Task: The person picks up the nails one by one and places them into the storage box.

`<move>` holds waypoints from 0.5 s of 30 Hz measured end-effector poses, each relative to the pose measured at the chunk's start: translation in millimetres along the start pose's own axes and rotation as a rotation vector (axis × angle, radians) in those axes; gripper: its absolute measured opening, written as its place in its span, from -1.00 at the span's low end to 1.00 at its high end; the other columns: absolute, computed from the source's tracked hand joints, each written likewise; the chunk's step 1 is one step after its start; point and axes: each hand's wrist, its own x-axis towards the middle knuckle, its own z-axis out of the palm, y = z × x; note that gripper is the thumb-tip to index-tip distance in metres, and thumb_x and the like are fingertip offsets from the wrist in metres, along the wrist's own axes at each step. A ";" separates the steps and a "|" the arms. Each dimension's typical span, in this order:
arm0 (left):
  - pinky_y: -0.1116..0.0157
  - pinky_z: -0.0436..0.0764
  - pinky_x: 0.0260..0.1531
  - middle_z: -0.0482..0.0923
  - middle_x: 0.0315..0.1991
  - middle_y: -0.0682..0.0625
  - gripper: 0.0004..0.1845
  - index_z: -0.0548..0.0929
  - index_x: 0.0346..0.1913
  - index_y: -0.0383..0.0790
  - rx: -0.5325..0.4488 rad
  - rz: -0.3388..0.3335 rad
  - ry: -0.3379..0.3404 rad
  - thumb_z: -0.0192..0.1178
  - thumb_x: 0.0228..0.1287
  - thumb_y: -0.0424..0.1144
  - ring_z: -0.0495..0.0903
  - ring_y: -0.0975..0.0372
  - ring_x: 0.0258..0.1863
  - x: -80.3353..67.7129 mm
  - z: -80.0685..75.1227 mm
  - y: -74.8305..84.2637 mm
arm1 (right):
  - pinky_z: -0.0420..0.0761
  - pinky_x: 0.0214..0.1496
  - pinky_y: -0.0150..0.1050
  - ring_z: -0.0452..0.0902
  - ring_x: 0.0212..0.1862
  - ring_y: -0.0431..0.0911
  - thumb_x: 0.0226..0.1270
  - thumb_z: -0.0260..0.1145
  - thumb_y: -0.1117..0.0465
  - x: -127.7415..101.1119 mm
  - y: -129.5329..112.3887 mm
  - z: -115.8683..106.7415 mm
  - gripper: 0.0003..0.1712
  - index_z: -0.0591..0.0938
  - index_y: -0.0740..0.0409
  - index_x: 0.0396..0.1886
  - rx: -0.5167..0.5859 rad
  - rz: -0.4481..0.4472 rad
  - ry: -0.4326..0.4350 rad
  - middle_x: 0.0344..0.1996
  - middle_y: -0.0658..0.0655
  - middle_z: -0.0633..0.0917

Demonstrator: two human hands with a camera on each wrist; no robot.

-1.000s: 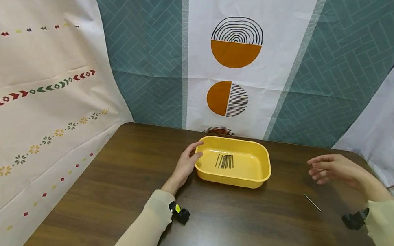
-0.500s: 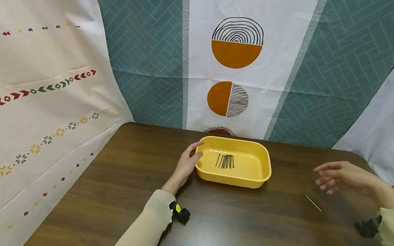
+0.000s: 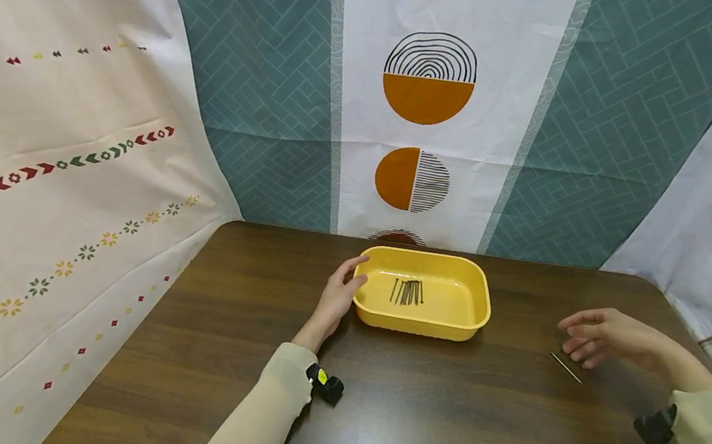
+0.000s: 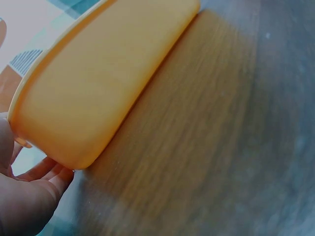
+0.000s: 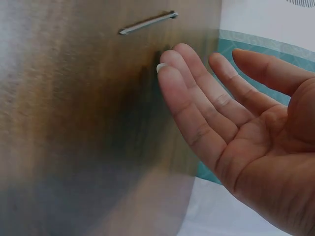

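Note:
A yellow plastic tray (image 3: 421,324) stands at the back middle of the table, with several nails (image 3: 409,292) lying in a loose row inside. At the tray's left end my left hand (image 3: 337,292) holds the rim; in the left wrist view its other fingers (image 4: 51,174) lie against the outside of the end wall. One single nail (image 3: 566,368) lies on the table to the right of the tray. My right hand (image 3: 615,339) hovers just behind that nail, fingers loosely bent, the palm holding nothing. The right wrist view shows the nail (image 5: 147,23) beyond the fingertips.
The brown wooden table (image 3: 438,425) ends at a patterned curtain (image 3: 261,129) along the back. A light printed cloth (image 3: 63,216) hangs on the left, and a white cloth (image 3: 709,221) hangs on the right. A black wrist camera (image 3: 654,425) sits below the right wrist.
My right hand drew back to the right, then came lower and slightly left, nearer the single nail. The left hand and the tray have stayed in place.

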 end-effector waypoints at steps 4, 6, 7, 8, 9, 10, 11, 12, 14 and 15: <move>-0.08 0.41 0.39 0.31 0.50 -0.22 -0.53 0.46 0.47 -0.25 -0.003 -0.008 -0.015 0.06 0.58 -0.39 0.38 -0.10 0.38 8.7 -2.6 -11.6 | 0.75 -0.08 -0.04 0.73 -0.11 0.04 0.68 0.02 0.26 0.3 4.6 5.1 -0.46 0.28 0.67 0.37 0.009 0.001 -0.005 -0.06 0.24 0.74; -0.07 0.42 0.39 0.33 0.50 -0.20 -0.53 0.47 0.48 -0.22 -0.007 -0.014 -0.014 0.08 0.58 -0.37 0.39 -0.08 0.36 13.1 -3.2 -18.6 | 0.75 -0.09 -0.04 0.73 -0.13 0.03 0.68 0.02 0.26 0.7 5.8 8.0 -0.46 0.30 0.67 0.36 0.013 -0.004 0.007 -0.08 0.24 0.74; -0.07 0.42 0.38 0.33 0.49 -0.20 -0.53 0.47 0.48 -0.20 -0.007 -0.013 -0.013 0.08 0.58 -0.35 0.40 -0.07 0.35 13.6 -3.3 -19.9 | 0.75 -0.10 -0.05 0.72 -0.13 0.02 0.68 0.02 0.26 0.9 6.2 9.3 -0.47 0.30 0.68 0.35 0.014 -0.006 0.015 -0.09 0.24 0.74; -0.06 0.43 0.38 0.34 0.49 -0.19 -0.53 0.47 0.48 -0.18 -0.006 -0.010 -0.011 0.09 0.58 -0.34 0.40 -0.06 0.35 13.8 -3.4 -20.7 | 0.75 -0.11 -0.05 0.72 -0.14 0.02 0.68 0.03 0.26 1.0 6.4 10.8 -0.47 0.31 0.68 0.34 0.016 -0.007 0.024 -0.09 0.23 0.74; -0.06 0.44 0.37 0.35 0.49 -0.18 -0.53 0.47 0.48 -0.17 -0.005 -0.007 -0.010 0.09 0.58 -0.33 0.40 -0.05 0.34 14.0 -3.5 -21.4 | 0.75 -0.11 -0.06 0.72 -0.15 0.01 0.67 0.03 0.26 1.1 6.7 12.2 -0.47 0.31 0.69 0.34 0.015 -0.011 0.031 -0.10 0.23 0.74; -0.05 0.44 0.36 0.35 0.48 -0.17 -0.53 0.48 0.48 -0.15 -0.007 -0.004 -0.010 0.10 0.58 -0.32 0.41 -0.04 0.34 13.8 -3.7 -21.7 | 0.75 -0.12 -0.06 0.72 -0.15 0.01 0.66 0.03 0.27 1.0 7.0 13.7 -0.47 0.31 0.69 0.33 0.015 -0.015 0.039 -0.11 0.22 0.74; -0.05 0.44 0.36 0.36 0.48 -0.16 -0.53 0.48 0.47 -0.14 -0.009 -0.001 -0.011 0.11 0.58 -0.30 0.41 -0.03 0.33 14.0 -3.9 -22.5 | 0.75 -0.12 -0.06 0.71 -0.16 0.00 0.65 0.04 0.28 1.0 7.3 15.1 -0.47 0.31 0.70 0.32 0.013 -0.019 0.046 -0.12 0.22 0.73; -0.04 0.45 0.35 0.36 0.48 -0.15 -0.53 0.49 0.47 -0.13 -0.009 0.002 -0.012 0.11 0.57 -0.30 0.41 -0.02 0.33 13.7 -4.1 -22.7 | 0.75 -0.13 -0.07 0.71 -0.16 0.00 0.64 0.05 0.29 1.0 7.6 16.5 -0.48 0.31 0.71 0.32 0.013 -0.022 0.051 -0.13 0.21 0.73; -0.03 0.45 0.36 0.37 0.47 -0.13 -0.54 0.50 0.46 -0.10 -0.005 0.005 -0.014 0.12 0.57 -0.29 0.41 -0.01 0.33 13.0 -4.5 -22.0 | 0.75 -0.13 -0.07 0.71 -0.16 -0.02 0.62 0.06 0.31 0.7 8.1 19.4 -0.48 0.31 0.72 0.31 0.014 -0.029 0.060 -0.13 0.21 0.73; -0.03 0.45 0.36 0.37 0.47 -0.12 -0.54 0.51 0.45 -0.09 -0.005 0.006 -0.015 0.12 0.57 -0.29 0.41 0.00 0.34 12.8 -4.6 -21.7 | 0.75 -0.13 -0.08 0.71 -0.16 -0.02 0.61 0.06 0.32 0.4 8.3 20.9 -0.48 0.31 0.72 0.31 0.014 -0.032 0.064 -0.14 0.20 0.72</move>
